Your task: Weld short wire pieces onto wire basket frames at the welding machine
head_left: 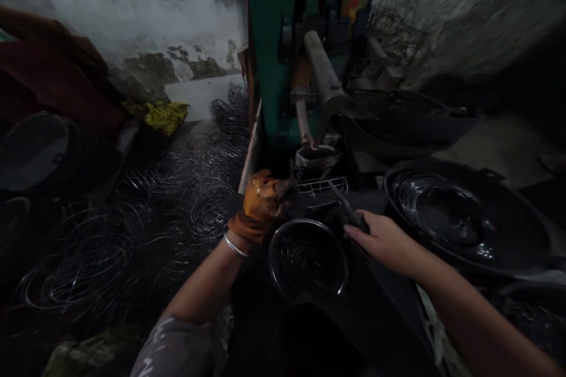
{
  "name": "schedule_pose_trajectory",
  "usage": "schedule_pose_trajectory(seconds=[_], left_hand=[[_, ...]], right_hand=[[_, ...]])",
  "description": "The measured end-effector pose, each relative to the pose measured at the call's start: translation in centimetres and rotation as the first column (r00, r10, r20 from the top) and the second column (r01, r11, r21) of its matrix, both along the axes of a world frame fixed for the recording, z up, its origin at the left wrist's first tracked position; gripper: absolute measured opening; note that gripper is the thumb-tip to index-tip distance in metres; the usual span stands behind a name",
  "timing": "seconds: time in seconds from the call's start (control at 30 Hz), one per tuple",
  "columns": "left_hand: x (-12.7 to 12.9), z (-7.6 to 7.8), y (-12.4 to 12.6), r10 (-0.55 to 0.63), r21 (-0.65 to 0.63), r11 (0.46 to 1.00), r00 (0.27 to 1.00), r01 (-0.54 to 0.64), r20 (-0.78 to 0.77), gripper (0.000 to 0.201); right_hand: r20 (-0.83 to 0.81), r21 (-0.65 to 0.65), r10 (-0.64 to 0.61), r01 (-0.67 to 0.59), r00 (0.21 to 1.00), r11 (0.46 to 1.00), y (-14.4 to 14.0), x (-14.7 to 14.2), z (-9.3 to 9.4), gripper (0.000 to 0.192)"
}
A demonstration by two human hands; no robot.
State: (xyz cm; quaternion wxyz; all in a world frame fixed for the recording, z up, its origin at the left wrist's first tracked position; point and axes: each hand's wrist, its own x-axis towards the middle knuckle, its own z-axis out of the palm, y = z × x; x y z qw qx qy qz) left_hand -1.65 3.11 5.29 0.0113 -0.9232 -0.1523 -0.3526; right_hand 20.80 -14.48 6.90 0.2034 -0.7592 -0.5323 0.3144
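Observation:
My left hand (265, 197) wears a stained orange glove and is closed around the left end of a small wire rack (321, 186). The rack stretches rightward from the glove, above the rim of a round metal bowl (272, 259) with small wire pieces (296, 253) in it. Bare-skinned, my right hand (375, 241) grips a hand tool (347, 203) with a dark handle and a narrow, pointed metal end. Its tip is near the rack's right part; I cannot tell whether they touch. Darkness hides the tool's exact kind.
A green machine (272, 70) with a thick metal arm (325, 70) stands ahead. Heaps of wire rings (207, 206) cover the floor at left. On the right, a wide dark pan (522, 230) holds coiled wire (411, 200). Yellow sacking (163, 118) lies by the wall.

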Motion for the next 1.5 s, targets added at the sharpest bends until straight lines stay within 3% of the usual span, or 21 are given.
schedule_pose_trajectory(seconds=[0.17, 0.33, 0.53, 0.83, 1.23, 1.5], left_hand=[[-0.1, -0.4, 0.3, 0.046, -0.017, 0.999, 0.997, -0.047, -0.061, 0.032], [0.0, -0.6, 0.7, -0.039, 0.008, 0.999, 0.998, 0.039, -0.044, 0.036], [0.0, -0.5, 0.7, -0.015, -0.058, 0.998, 0.997, 0.010, -0.074, 0.030], [0.4, 0.5, 1.3, -0.085, -0.045, 0.995, 0.996, 0.085, -0.017, 0.023], [1.5, 0.9, 2.9, 0.054, -0.108, 0.992, 0.991, -0.067, -0.121, 0.022], [1.9, -0.5, 3.6, 0.079, -0.056, 0.995, 0.989, -0.086, -0.123, 0.026]], right_hand=[[0.015, 0.035, 0.017, -0.017, 1.000, 0.999, 0.1, 0.0, 0.1, 0.019], [-0.001, -0.025, -0.003, 0.003, 1.000, 1.000, 0.2, -0.2, 0.4, 0.018], [0.011, -0.016, 0.000, 0.000, 1.000, 1.000, 0.1, -0.2, 0.0, 0.016], [0.028, 0.000, 0.002, -0.002, 1.000, 1.000, 1.1, 0.0, 0.7, 0.015], [0.057, -0.011, 0.009, -0.008, 0.998, 1.000, 3.4, 0.9, 0.3, 0.008], [0.079, -0.033, 0.008, -0.005, 0.997, 0.999, 3.7, 1.3, -0.2, 0.006]])
